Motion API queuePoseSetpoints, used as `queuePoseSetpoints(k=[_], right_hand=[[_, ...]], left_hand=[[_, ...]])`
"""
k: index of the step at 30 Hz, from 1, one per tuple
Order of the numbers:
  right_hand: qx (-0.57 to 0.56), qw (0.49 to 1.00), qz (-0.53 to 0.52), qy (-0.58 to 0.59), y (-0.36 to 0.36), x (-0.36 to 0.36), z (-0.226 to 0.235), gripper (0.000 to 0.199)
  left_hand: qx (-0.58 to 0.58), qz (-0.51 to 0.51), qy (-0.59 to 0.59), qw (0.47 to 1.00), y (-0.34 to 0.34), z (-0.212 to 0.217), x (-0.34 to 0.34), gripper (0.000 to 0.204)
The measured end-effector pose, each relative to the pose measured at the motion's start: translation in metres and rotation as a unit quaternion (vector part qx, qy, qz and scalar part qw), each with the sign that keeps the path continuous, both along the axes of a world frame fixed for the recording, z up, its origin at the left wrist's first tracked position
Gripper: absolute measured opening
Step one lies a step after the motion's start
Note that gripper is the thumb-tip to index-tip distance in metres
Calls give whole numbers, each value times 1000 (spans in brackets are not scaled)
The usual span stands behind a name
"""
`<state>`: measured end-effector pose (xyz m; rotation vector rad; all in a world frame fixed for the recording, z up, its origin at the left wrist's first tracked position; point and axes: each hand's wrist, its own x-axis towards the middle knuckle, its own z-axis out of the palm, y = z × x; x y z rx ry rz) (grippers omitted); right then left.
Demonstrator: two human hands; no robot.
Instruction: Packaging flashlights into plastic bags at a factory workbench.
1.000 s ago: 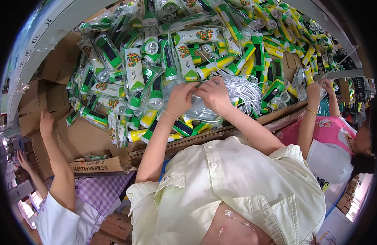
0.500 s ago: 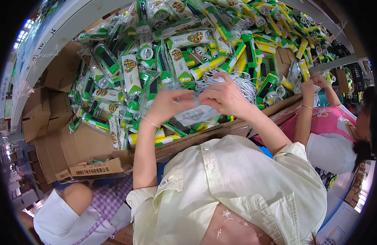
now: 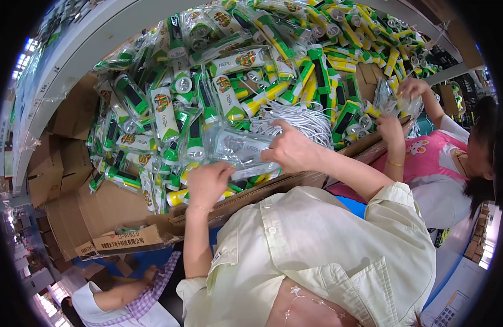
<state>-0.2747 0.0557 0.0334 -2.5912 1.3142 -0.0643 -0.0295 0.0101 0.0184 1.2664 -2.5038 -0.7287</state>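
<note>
The clear bag [image 3: 238, 148] now lies flat between left hand [image 3: 208, 184] and right hand [image 3: 292, 152].

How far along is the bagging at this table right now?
Done: a big heap of bagged green and yellow flashlights covers the table. In hand: the left hand and right hand hold a clear plastic bag between them; what is inside it is unclear. Left: loose flashlights lie unbagged further back, beside a bundle of white cords.
</note>
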Motion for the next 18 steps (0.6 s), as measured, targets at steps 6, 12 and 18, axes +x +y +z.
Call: queuePoseSetpoints(k=[6, 12, 18], right_hand=[[-78, 995, 22, -57, -5, 12, -7, 20], [-142, 987, 47, -53, -13, 9, -4, 18], [293, 948, -44, -117, -51, -52, -2, 20]], left_hand=[[149, 46, 100, 983, 0, 2, 2, 21], [82, 117, 6, 990, -4, -11, 2, 22], [-60, 241, -107, 963, -13, -40, 37, 19]])
